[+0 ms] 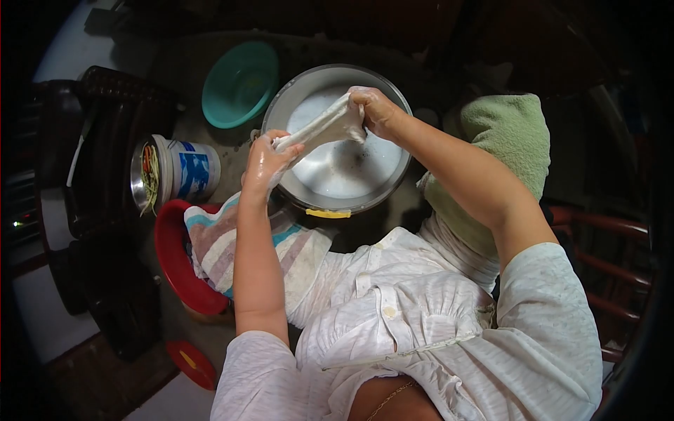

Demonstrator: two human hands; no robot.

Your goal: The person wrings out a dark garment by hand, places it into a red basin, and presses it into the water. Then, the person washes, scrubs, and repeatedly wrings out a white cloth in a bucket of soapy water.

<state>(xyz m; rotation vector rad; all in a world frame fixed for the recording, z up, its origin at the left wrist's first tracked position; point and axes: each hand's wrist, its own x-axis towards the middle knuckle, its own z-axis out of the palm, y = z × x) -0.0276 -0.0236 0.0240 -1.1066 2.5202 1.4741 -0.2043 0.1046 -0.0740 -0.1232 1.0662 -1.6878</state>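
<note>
A wet white cloth (pixel 324 126) is stretched between my two hands, above a large round metal basin (pixel 409 154) of whitish, soapy water. My left hand (pixel 267 163) is closed on the cloth's lower left end, near the basin's left rim, with suds on its skin. Higher up and to the right, my right hand (pixel 375 111) grips the other end of the cloth, which hangs down in a fold there. A yellow handle (pixel 328 213) sits on the basin's near side.
A teal basin (pixel 241 84) lies beyond the metal one, to the left. A white bucket (pixel 193 168) and a red basin (pixel 170 245) are at the left. A striped towel (pixel 217 242) and a green towel (pixel 505 133) cover my knees. Dark furniture (pixel 105 154) stands far left.
</note>
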